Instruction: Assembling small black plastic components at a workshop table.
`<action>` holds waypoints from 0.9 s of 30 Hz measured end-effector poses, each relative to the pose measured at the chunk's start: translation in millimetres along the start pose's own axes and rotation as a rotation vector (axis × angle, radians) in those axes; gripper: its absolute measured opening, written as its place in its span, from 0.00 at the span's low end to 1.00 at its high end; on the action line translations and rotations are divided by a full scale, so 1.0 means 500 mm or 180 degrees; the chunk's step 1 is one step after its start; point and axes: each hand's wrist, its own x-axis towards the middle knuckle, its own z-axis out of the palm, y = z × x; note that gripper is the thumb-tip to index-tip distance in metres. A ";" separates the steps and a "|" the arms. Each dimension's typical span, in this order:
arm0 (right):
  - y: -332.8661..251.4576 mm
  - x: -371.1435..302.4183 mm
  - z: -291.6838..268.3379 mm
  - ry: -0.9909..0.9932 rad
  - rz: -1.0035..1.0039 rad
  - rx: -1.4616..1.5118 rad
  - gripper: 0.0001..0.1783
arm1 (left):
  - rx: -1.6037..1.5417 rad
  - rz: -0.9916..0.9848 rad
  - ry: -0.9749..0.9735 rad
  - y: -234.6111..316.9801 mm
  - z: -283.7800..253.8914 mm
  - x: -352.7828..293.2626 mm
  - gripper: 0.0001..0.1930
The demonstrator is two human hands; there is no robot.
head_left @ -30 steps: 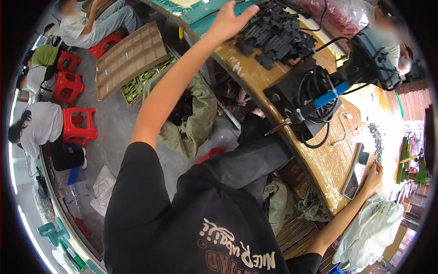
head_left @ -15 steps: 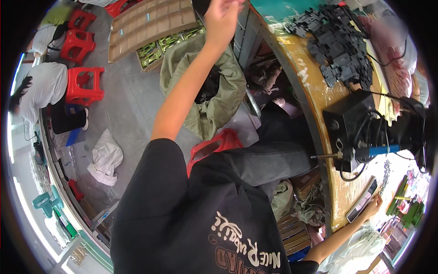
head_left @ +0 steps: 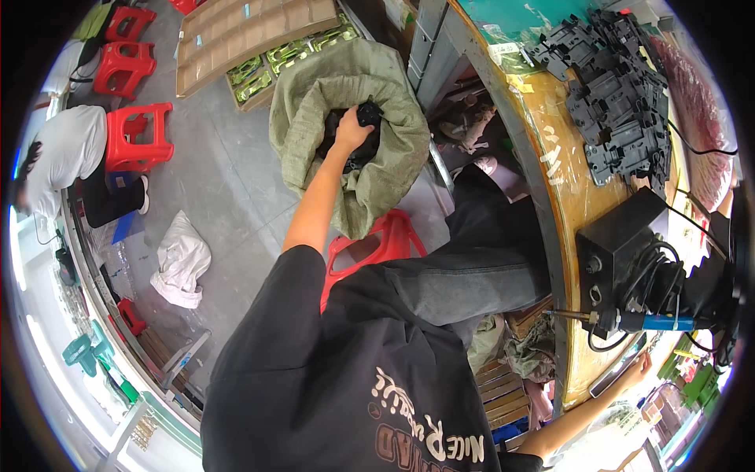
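- One blk part (head_left: 368,115) is in the mouth of the olive sack (head_left: 401,157), at the fingertips of your L hand (head_left: 353,135).
- Your L fingers are curled round it, thumb on the near side, i.e. grasping it; exact shape too sm. to tell.
- More dark pcs lie in the sack below your L hand, mostly in shadow.
- Sack stands open on the grey floor (head_left: 228,185), rim rolled outward, L of the desk (head_left: 580,366).
- Just beyond the sack: a box of yellow-green parts (head_left: 311,52), w/ a brown divided tray (head_left: 244,43) right beside it.
- Red stool (head_left: 387,240) btwn the sack & your lap.
- Your R hand (head_left: 634,373) is at the desk's R end, next to a flat dark slab (head_left: 616,377); can't tell if those fingers hold anything (sm., blurred).
- Farther up the desk: a pile of blk brackets (head_left: 625,110), then a blk box (head_left: 617,256) w/ coiled cable, plus a blue-handled tool (head_left: 667,322), its tip over the edge.
- Far L: wht bag (head_left: 182,259) on the floor, red stools (head_left: 126,69), a co-worker in a wht top (head_left: 71,149).
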 end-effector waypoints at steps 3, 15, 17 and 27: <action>0.014 0.006 -0.009 -0.0015 -0.0004 -0.0228 0.13 | -0.0376 -0.0514 -0.0611 0.019 0.018 0.019 0.22; -0.066 -0.026 -0.007 -0.0007 -0.0008 -0.0199 0.13 | -0.0698 -0.1902 0.0003 -0.155 0.032 -0.159 0.21; -0.087 -0.034 0.001 0.0001 0.0060 -0.0258 0.13 | -0.0476 -0.2027 -0.0045 -0.196 0.040 -0.174 0.22; -0.100 -0.041 -0.010 0.0078 0.0023 -0.0559 0.13 | 0.0235 -0.2738 0.0009 -0.208 0.066 -0.117 0.30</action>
